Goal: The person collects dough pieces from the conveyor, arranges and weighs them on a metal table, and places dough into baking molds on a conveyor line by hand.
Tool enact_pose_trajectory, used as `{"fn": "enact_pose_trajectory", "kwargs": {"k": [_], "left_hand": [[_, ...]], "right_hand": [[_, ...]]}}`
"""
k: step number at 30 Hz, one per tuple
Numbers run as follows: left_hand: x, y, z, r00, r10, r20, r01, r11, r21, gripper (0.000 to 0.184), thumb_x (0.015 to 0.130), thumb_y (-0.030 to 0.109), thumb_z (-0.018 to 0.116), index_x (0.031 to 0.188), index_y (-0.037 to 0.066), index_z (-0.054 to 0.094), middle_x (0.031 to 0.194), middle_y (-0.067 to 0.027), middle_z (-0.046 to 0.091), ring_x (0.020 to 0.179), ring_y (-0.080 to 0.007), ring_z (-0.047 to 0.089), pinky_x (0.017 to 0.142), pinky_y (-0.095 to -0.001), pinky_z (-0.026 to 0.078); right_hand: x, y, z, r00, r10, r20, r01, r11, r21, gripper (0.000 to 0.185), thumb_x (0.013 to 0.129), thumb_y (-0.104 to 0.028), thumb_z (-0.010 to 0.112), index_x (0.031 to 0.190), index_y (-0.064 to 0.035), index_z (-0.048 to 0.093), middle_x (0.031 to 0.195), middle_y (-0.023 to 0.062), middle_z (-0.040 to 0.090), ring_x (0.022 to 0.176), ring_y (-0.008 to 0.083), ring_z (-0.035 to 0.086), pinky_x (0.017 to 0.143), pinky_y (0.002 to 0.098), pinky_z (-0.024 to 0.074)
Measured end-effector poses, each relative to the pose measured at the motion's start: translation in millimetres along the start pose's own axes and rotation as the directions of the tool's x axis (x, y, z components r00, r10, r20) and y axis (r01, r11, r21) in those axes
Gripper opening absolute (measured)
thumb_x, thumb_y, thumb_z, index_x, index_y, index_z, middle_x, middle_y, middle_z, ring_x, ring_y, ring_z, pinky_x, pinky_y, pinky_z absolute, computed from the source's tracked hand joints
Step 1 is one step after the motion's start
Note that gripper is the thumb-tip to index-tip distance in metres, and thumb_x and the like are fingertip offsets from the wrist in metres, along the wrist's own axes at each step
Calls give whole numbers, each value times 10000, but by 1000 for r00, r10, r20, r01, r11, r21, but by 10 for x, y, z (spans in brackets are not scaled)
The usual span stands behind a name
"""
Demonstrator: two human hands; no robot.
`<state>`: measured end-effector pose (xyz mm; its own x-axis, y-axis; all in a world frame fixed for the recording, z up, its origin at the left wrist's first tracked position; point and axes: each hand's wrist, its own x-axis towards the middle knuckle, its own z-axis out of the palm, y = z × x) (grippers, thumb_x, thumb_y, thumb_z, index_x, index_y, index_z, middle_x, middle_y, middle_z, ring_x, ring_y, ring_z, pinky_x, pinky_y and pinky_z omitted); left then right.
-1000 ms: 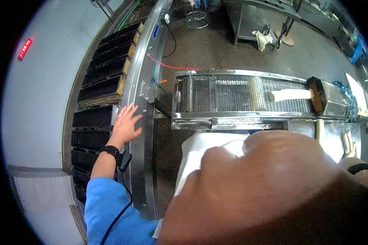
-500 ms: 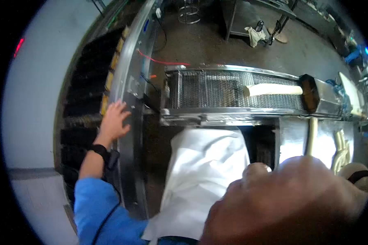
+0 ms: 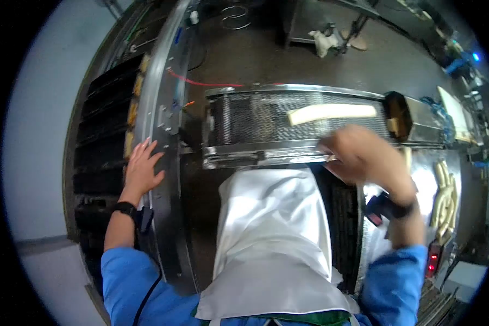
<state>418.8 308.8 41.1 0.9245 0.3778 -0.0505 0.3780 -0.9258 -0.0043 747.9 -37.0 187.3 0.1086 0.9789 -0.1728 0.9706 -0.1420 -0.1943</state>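
In the head view, I see the person's left hand (image 3: 141, 168) laid palm down over the long metal rail (image 3: 156, 81), fingers spread and thumb well out to the side, with hold of nothing. A black band (image 3: 126, 209) sits round that wrist. Beyond the rail, on the wall side, a row of dark trays (image 3: 103, 130) runs along, their ends nearest the rail showing yellowish.

The right hand (image 3: 358, 155) is over the near edge of the mesh conveyor (image 3: 244, 119), blurred, its fingers bent inward and pointing toward the rail side. I can't tell how far it is closed or whether anything is in it. A dark device (image 3: 383, 209) shows at its wrist.

The pale strip (image 3: 334, 112) lies lengthwise on the mesh, just past the right hand and apart from it, its left end slightly nearer the person. Its other end stops near a dark-mouthed metal housing (image 3: 426, 122) standing at the conveyor's right end.

Closer to the person's right arm, a steel table (image 3: 377, 239) carries several more pale lengths (image 3: 444, 204), heaped together and partly overlapping. A red-lit display (image 3: 433, 261) glows near them.

A white apron (image 3: 271, 217) covers the person's front, between blue sleeves (image 3: 133, 277). Across the conveyor, a red cable (image 3: 206, 83) runs from the rail, and a white cloth (image 3: 324, 42) hangs by a metal stand (image 3: 304, 24).
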Motion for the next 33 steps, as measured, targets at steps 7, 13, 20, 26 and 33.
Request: {"fn": "enact_pose_trajectory", "kwargs": {"k": [7, 13, 20, 26, 33], "left_hand": [[-10, -5, 58, 999, -41, -2, 41, 998, -45, 482, 643, 178, 729, 1102, 57, 645, 1391, -166, 430, 1373, -328, 278, 1142, -455, 207], [12, 59, 57, 996, -72, 60, 71, 997, 28, 480, 652, 193, 726, 1103, 47, 646, 1389, -168, 428, 1379, -321, 265, 1149, -452, 184], [-10, 51, 1, 994, -92, 63, 91, 996, 14, 467, 652, 216, 721, 1086, 54, 657, 1391, -163, 427, 1377, -318, 263, 1157, -436, 165], [-20, 1, 71, 998, -53, 24, 54, 998, -15, 464, 628, 166, 721, 1067, 33, 655, 1371, -171, 450, 1376, -330, 263, 1149, -452, 178], [-36, 29, 53, 998, -56, 18, 58, 995, -84, 457, 618, 140, 724, 1056, 31, 648, 1367, -175, 451, 1375, -331, 262, 1148, -458, 181]], "right_hand": [[826, 939, 1631, 851, 481, -209, -506, 858, -90, 678, 720, -113, 742, 1307, -95, 403, 1424, 185, 379, 1351, 398, 307, 1077, 573, 290], [1222, 610, 1646, 917, 305, -258, -363, 905, -220, 630, 716, -95, 731, 1275, -66, 441, 1327, 141, 477, 1300, 352, 393, 1064, 559, 291], [1959, -65, 1984, 941, 114, -319, -158, 981, -116, 359, 655, -158, 704, 995, -94, 606, 947, 94, 603, 1006, 247, 564, 867, 390, 400], [875, 429, 1303, 706, 613, -354, 203, 304, 931, 296, 636, 71, 556, 891, -71, 609, 952, 53, 589, 922, 212, 581, 832, 343, 480], [-1872, 1230, 2160, -350, 933, -81, 426, 236, 874, 174, 731, 12, 585, 899, -34, 588, 799, 41, 589, 715, 158, 571, 643, 275, 471]]}}
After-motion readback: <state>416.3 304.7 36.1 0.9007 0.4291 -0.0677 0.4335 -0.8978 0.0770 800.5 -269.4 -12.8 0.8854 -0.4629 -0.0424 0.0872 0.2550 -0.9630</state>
